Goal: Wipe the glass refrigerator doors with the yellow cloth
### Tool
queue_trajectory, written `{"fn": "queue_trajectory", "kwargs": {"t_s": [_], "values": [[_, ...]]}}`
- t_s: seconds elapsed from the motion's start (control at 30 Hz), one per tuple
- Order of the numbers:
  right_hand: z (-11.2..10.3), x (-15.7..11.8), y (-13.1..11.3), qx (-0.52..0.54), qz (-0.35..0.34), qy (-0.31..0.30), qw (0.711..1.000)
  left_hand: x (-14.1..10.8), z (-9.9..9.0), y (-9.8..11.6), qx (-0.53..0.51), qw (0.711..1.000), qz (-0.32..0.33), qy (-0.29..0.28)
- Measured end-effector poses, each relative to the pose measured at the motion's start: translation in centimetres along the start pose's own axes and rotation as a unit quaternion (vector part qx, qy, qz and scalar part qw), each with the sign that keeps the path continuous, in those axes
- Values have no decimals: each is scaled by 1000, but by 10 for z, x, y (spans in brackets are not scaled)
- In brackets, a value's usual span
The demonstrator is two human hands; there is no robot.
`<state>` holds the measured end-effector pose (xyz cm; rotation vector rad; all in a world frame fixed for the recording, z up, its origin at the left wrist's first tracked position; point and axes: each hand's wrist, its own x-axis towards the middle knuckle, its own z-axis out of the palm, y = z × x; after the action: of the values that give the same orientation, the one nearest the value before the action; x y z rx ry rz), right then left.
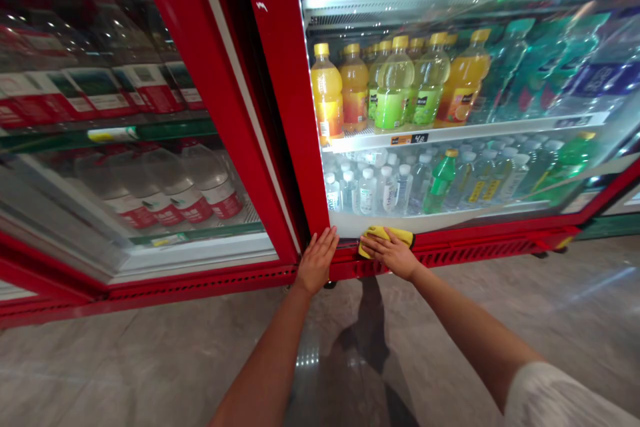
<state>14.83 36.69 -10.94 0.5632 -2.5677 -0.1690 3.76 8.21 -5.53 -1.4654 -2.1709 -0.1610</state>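
My left hand lies flat with its fingers stretched out, touching the lower left corner of the red fridge door frame. A short way to the right, my right hand presses a folded yellow cloth with a dark edge against the bottom rail of the same fridge. The cloth shows above and left of the fingers; its underside is hidden. Just above both hands is the glass door, with bottles behind it.
Yellow-capped juice bottles stand on the fridge's middle shelf, clear bottles and a green bottle below. A second red fridge with large red-labelled bottles adjoins on the left. Grey tiled floor lies in front.
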Motion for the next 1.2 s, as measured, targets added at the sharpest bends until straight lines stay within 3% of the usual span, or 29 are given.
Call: {"fn": "queue_trajectory", "kwargs": {"t_s": [0.13,0.33,0.43,0.53,0.63,0.73,0.83,0.93,0.97,1.03,1.2], "values": [[-1,20,2,18,-34,0,999,11,8,7,-7,1000,19,-5],[-17,-43,42,12,10,-25,1000,19,15,9,-11,1000,9,-12],[-25,-61,56,18,35,-30,999,23,21,13,-14,999,26,-22],[-32,-69,70,23,92,-33,995,31,27,22,-17,998,50,-27],[-29,-81,75,27,210,-7,977,42,30,33,-22,998,61,-22],[-7,-81,55,67,359,86,927,53,32,45,-34,997,73,-22],[25,-52,17,139,496,231,825,62,36,57,-46,994,90,-29],[47,-9,-3,150,527,264,793,70,39,66,-58,991,112,-40],[49,1,-2,162,550,293,766,72,40,68,-61,990,121,-44],[48,10,12,160,575,318,736,75,40,70,-64,988,133,-48],[37,-12,56,121,632,356,677,77,39,70,-70,989,124,-41]]}}
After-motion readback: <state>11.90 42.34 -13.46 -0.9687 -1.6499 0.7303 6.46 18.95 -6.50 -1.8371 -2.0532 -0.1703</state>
